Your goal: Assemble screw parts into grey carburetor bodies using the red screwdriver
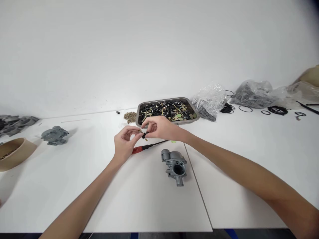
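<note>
Between my fingertips is a small brass-and-black part [144,135], pinched by my left hand [124,141] on one side and my right hand [160,128] on the other. Its exact kind is too small to make out. Beneath both hands a screwdriver [139,149] with a red handle lies on the white table. Closer to me, a grey metal carburetor body [175,166] rests on the table with its round bore facing me. Just behind my hands, a metal tray [195,117] holds many black and brass pieces and some green discs.
A pile of tiny brass parts [130,117] lies left of the tray. Another carburetor [55,135] and a beige bowl [22,154] are at left. Plastic bags [211,98] of parts and black rubber rings [277,110] line the back right. A seam [199,189] crosses the table.
</note>
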Demonstrator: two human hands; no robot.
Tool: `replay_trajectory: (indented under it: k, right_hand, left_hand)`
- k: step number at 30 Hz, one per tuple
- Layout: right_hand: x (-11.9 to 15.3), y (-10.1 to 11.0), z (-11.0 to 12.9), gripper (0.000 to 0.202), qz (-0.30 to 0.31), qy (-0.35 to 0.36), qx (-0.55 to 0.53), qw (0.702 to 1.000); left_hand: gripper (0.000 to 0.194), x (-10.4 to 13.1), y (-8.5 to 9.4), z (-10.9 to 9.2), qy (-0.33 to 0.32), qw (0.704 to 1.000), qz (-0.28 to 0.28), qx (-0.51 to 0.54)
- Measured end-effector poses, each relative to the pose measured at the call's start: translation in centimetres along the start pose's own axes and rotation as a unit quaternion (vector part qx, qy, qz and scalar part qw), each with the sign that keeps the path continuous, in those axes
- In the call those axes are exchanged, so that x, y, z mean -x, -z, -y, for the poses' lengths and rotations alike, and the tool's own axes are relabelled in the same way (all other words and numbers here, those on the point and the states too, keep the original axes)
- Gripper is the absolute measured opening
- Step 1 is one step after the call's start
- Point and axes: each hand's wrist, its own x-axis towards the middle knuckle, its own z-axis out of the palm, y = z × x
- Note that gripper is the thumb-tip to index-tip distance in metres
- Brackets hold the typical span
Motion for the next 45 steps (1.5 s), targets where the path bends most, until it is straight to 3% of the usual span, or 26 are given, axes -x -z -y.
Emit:
replay_trajectory:
  k: [4,6,8,12,16,19,23,26,30,39,45]
  right_hand:
    - [-0.2,0.1,-0.6,0.029,-0.008,-0.009,-0.051,0.999]
    - [-0.3,0.0,-0.8,0.030,-0.005,-0.009,-0.078,0.997]
    - [-0.4,-0.1,-0.9,0.033,-0.001,-0.013,-0.122,0.992]
    - [-0.3,-0.1,-0.6,0.034,-0.008,-0.023,-0.166,0.986]
    - [1.9,0.4,0.0,0.031,0.005,-0.008,-0.119,0.993]
    - [5.2,0.5,-0.1,0.026,-0.007,-0.032,-0.100,0.994]
    - [9.3,-0.6,-1.3,0.029,-0.019,-0.077,-0.162,0.984]
    - [10.5,-1.9,-2.3,0.033,-0.051,-0.071,-0.190,0.978]
    - [10.5,-3.2,-3.1,0.036,-0.087,-0.058,-0.206,0.973]
    - [10.8,-3.9,-3.1,0.045,-0.121,-0.048,-0.195,0.972]
    - [11.2,-4.5,-2.8,0.047,-0.159,-0.049,-0.188,0.968]
  left_hand:
    - [0.013,0.2,0.4,-0.2,-0.114,0.985,0.072,-0.105]
    - [0.020,0.2,0.6,-0.6,-0.174,0.969,0.076,-0.161]
    - [0.023,0.0,0.7,-0.9,-0.194,0.962,0.076,-0.177]
    - [0.017,-0.4,0.7,-1.3,-0.155,0.969,0.104,-0.163]
    - [0.014,0.2,0.3,-2.1,-0.134,0.972,0.079,-0.177]
    - [0.016,2.7,0.1,-3.4,-0.064,0.980,0.058,-0.179]
    - [0.019,7.6,-0.4,-5.0,0.064,0.984,-0.028,-0.163]
    - [0.022,10.0,-1.4,-5.4,0.136,0.978,-0.079,-0.136]
    - [0.028,10.8,-2.9,-5.2,0.200,0.966,-0.097,-0.132]
    - [0.033,11.2,-3.9,-5.2,0.234,0.957,-0.103,-0.138]
    - [0.036,12.4,-5.0,-6.1,0.244,0.943,-0.163,-0.159]
